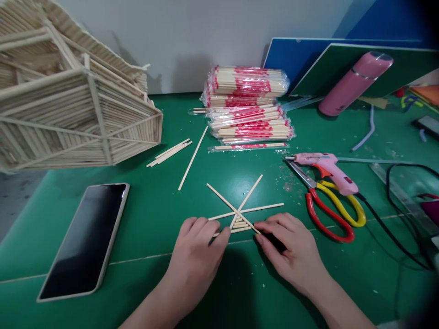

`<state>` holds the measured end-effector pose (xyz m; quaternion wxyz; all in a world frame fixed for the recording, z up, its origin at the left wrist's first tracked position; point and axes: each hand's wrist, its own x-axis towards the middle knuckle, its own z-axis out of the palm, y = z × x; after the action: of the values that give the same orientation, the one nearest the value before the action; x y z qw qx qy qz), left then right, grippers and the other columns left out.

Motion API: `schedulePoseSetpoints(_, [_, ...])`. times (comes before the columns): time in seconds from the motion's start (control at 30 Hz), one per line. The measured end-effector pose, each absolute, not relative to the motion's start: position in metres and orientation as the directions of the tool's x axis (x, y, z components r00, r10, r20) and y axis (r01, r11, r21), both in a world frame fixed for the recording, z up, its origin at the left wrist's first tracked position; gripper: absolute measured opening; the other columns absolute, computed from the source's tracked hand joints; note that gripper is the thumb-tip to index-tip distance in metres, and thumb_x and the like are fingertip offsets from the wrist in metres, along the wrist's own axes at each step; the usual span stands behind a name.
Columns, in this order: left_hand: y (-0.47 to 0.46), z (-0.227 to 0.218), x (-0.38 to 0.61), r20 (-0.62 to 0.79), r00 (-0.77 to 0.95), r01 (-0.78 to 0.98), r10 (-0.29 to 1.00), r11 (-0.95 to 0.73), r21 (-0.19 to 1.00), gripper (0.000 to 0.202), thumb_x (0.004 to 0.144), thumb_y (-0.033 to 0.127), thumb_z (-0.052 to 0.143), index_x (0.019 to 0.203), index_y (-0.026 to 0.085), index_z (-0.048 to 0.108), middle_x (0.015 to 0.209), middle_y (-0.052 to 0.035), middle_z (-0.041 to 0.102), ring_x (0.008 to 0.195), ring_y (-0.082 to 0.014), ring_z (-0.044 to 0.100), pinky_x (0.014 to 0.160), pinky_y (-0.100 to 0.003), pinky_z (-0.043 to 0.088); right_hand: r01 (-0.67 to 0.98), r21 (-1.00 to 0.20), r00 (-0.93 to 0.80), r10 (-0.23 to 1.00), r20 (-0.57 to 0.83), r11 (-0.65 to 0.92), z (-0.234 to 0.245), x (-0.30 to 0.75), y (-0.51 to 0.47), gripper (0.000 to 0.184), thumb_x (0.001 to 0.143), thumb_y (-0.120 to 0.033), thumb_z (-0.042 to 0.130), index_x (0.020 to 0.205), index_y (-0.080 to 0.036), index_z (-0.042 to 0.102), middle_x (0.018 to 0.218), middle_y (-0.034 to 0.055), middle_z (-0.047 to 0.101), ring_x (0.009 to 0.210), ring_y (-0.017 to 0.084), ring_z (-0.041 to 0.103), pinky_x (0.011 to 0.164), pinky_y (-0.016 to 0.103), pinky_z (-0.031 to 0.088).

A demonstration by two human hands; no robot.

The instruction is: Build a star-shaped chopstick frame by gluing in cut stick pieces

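Note:
Between my hands lies a small frame of crossed wooden chopsticks (252,209), with several short sticks filling a triangle near its front. My left hand (200,253) has its fingers closed on the frame's left side, and the fingertips hide part of the sticks. My right hand (291,251) pinches the lower right end of a slanting chopstick (221,197) between thumb and fingers. A loose chopstick (193,158) and a few shorter sticks (169,152) lie on the green table (151,196) beyond my left hand.
A large stick-built model (98,109) stands at left above a phone (84,242). Wrapped chopstick packs (250,107) are piled at the back. Right are a pink glue gun (320,167) with a cord, scissors (329,205) and a pink bottle (356,82).

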<state>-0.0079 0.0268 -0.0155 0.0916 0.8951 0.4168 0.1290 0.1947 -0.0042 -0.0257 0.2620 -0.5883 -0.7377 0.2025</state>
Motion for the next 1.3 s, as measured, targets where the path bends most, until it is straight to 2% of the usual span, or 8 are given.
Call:
schedulePoseSetpoints(0.33, [0.026,-0.014,-0.007,0.156,0.606,0.727,0.78,-0.623,0.289,0.021,0.082,0.015,0.039,0.086,0.018,0.06,0.073,-0.0041,0.057,0.066,-0.0154,0.046,0.063,-0.031,0.034,0.764,-0.603,-0.171,0.973,0.155,0.231,-0.025,0.194,-0.003,0.016,0.077,-0.024,0.052,0.09,-0.022,0.062,0.078,0.0026,0.058,0.069,0.015,0.052,0.061,0.029,0.037])
schedulePoseSetpoints(0.57, [0.027,-0.012,-0.004,0.083,0.582,0.761,0.809,-0.577,0.297,0.02,0.081,0.014,0.041,0.082,0.019,0.06,0.069,-0.0027,0.056,0.065,-0.0156,0.046,0.064,-0.032,0.034,0.766,-0.598,-0.179,0.972,0.154,0.236,-0.026,0.195,-0.003,0.016,0.078,-0.024,0.051,0.089,-0.022,0.063,0.078,0.0031,0.059,0.069,0.015,0.052,0.062,0.029,0.038])
schedulePoseSetpoints(1.07, [0.028,-0.003,0.006,0.008,0.571,0.811,0.821,-0.566,0.146,0.016,0.079,0.016,0.046,0.08,0.021,0.061,0.069,-0.0019,0.056,0.063,-0.0155,0.046,0.065,-0.033,0.034,0.759,-0.604,-0.196,0.97,0.145,0.244,-0.026,0.196,-0.002,0.017,0.078,-0.024,0.051,0.09,-0.022,0.062,0.078,0.0034,0.059,0.069,0.016,0.051,0.062,0.029,0.038])
schedulePoseSetpoints(1.3, [0.027,-0.006,0.005,0.029,0.566,0.801,0.824,-0.557,0.22,0.015,0.078,0.013,0.046,0.077,0.019,0.06,0.069,-0.0023,0.055,0.064,-0.0162,0.045,0.063,-0.032,0.034,0.764,-0.601,-0.185,0.972,0.143,0.234,-0.024,0.195,-0.002,0.018,0.079,-0.025,0.049,0.09,-0.022,0.062,0.078,0.0038,0.059,0.068,0.015,0.051,0.062,0.029,0.037])
